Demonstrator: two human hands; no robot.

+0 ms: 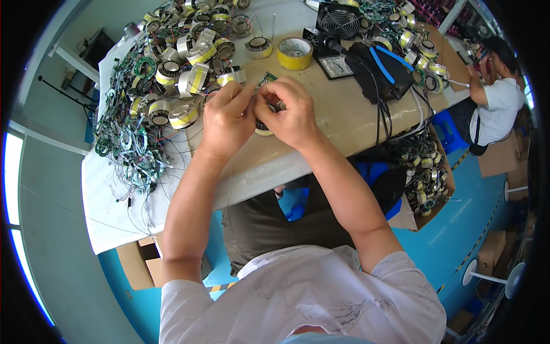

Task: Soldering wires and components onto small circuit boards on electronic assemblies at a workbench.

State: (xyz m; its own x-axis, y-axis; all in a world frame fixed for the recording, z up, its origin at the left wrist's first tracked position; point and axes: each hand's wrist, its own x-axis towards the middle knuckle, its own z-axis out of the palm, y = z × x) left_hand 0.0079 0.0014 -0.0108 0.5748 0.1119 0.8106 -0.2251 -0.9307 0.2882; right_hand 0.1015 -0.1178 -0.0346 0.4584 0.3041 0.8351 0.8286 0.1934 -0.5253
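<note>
My left hand point(226, 119) and my right hand point(291, 112) meet above the near edge of the table. The left fingers are pinched together; what is between their tips is too small to make out. My right fingers curl round a yellow-taped coil point(263, 131), mostly hidden by the hand. A small green circuit board point(266, 79) pokes out above the fingers, between both hands. Close to my left hand lies a heap of white and yellow taped coils point(197, 78). Beyond the hands, another coil with upright wires point(259, 48) stands beside a roll of yellow tape point(294, 54).
Tangled green ring boards point(132, 143) with wires cover the table's left. A black fan unit point(339, 23), a black stand point(366, 71) and blue-handled pliers point(382, 66) sit right. A box of coils point(427, 178) stands below. A co-worker point(497, 103) sits far right.
</note>
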